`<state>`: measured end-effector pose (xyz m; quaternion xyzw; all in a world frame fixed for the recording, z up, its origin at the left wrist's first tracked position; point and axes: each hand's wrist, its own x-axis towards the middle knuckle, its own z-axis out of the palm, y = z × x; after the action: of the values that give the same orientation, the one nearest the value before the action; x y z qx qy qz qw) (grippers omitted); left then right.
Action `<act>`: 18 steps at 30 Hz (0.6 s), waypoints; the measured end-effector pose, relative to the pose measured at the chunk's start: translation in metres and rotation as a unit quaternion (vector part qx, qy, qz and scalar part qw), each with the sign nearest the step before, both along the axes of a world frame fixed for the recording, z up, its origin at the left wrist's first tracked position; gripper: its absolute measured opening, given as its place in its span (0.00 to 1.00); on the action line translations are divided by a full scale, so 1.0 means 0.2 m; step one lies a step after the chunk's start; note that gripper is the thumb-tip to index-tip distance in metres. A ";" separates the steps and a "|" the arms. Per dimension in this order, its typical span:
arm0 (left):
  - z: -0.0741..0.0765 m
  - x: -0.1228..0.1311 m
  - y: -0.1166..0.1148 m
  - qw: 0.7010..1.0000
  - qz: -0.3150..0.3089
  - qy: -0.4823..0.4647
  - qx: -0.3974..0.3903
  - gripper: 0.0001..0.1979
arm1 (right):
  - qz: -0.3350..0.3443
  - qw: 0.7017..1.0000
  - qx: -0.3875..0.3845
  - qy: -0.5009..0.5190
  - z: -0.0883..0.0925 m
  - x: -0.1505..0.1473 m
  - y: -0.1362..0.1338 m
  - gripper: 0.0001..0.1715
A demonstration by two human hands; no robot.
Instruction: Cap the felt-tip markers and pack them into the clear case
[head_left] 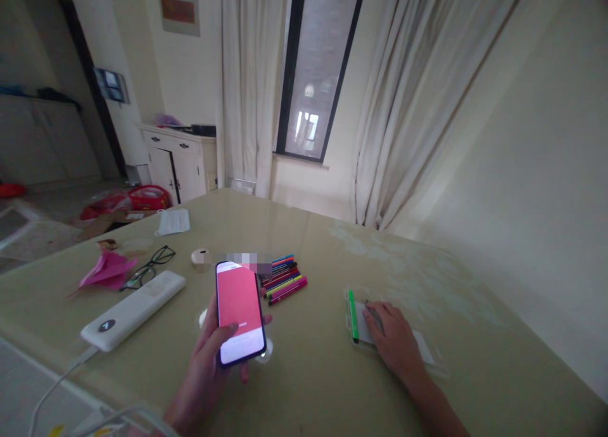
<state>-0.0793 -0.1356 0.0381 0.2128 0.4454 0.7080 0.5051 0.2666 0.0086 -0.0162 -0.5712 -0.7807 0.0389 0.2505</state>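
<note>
My left hand [209, 354] holds a smartphone [239, 310] upright above the table, its screen pink and white, thumb resting on the lower screen. My right hand [394, 342] lies flat, fingers stretched out, on a white paper in a clear sleeve [425, 351] on the table. A green marker [352, 315] lies just left of that hand, on the sleeve's edge. A bundle of coloured markers [284, 278] lies beyond the phone.
A white power bank [135, 309] with a cable lies at the left, near black glasses [151, 267], pink folded paper [107, 271] and a face mask [173, 221]. The olive table [308, 373] fills the foreground. A white cabinet [178, 161], curtains and a window stand behind.
</note>
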 end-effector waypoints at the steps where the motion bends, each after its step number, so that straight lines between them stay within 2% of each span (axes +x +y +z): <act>1: 0.00 0.00 0.00 1.000 -0.002 -0.002 0.003 0.55 | 0.000 1.000 -0.001 0.001 0.00 0.00 0.00 0.23; 13: 0.01 -0.02 0.01 1.000 -0.009 -0.004 0.013 0.54 | 0.005 1.000 -0.011 0.001 0.00 0.00 0.01 0.25; 18: -0.01 -0.13 0.04 0.999 -0.020 0.024 -0.018 0.48 | 0.003 1.000 -0.010 0.002 0.00 -0.01 0.01 0.25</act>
<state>-0.1057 -0.1277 0.0364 0.2291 0.4656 0.6845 0.5120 0.2649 0.0114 -0.0170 -0.5711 -0.7814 0.0484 0.2468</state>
